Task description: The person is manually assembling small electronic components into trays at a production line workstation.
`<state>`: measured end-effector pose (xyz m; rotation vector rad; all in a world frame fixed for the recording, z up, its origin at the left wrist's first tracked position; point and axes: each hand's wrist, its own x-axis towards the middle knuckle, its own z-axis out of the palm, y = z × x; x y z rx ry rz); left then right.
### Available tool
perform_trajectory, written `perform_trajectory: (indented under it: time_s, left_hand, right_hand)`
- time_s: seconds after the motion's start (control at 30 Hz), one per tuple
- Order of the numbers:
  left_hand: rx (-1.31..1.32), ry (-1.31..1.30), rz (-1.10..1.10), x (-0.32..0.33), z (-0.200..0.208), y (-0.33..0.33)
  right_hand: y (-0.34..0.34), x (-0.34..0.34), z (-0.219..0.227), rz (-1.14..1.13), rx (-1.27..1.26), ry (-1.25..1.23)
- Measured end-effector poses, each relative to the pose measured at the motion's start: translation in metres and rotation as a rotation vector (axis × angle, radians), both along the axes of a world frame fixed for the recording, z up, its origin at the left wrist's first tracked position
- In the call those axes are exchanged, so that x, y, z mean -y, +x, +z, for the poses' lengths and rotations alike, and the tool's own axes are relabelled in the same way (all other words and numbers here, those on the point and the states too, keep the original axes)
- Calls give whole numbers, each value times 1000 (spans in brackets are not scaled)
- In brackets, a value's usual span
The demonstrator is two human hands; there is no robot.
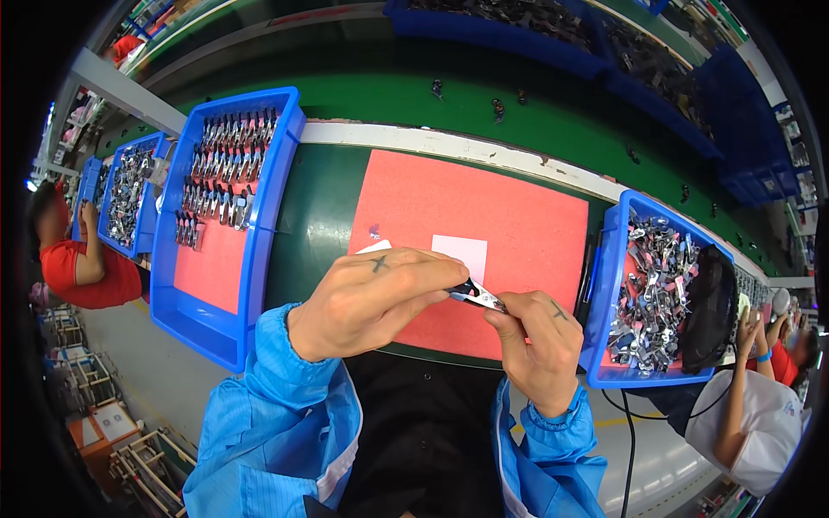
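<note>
Above the red mat (518, 198), my two hands hold one small black-and-silver metal piece (485, 299) between them; its exact kind is hard to make out. The fingers of my left hand (371, 298) are pinched on its dark end. At its silver end, my right hand (544, 345) grips between thumb and forefinger. Behind the piece lies a pale pink paper card (462, 250) on the mat. Part of a white thing (375, 247) shows behind my left hand, mostly hidden.
At left, a blue tray (263, 285) holds rows of similar pieces. A blue bin (604, 345) of jumbled pieces stands at right, a black bag (710, 306) over its side. People sit at both sides. Past the white table edge (449, 142), small pieces lie on the green floor.
</note>
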<state>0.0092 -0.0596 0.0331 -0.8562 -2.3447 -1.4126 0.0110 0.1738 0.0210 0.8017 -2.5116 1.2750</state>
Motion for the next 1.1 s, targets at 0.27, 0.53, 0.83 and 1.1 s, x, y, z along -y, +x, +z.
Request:
perform_trajectory:
  time_s: [0.27,0.53,0.83,1.1]
  left_hand:
    - [-36,9,29,-1,-7,5]
    - [-48,-17,55,-3,2,6]
    - [-64,-18,50,-15,-1,8]
    - [27,9,48,-13,-7,19]
  right_hand:
    - [0,0,-3,20,-15,-6]
    - [1,-1,1,47,78,6]
    - [-9,7,2,79,41,-31]
    - [-6,5,0,125,110,43]
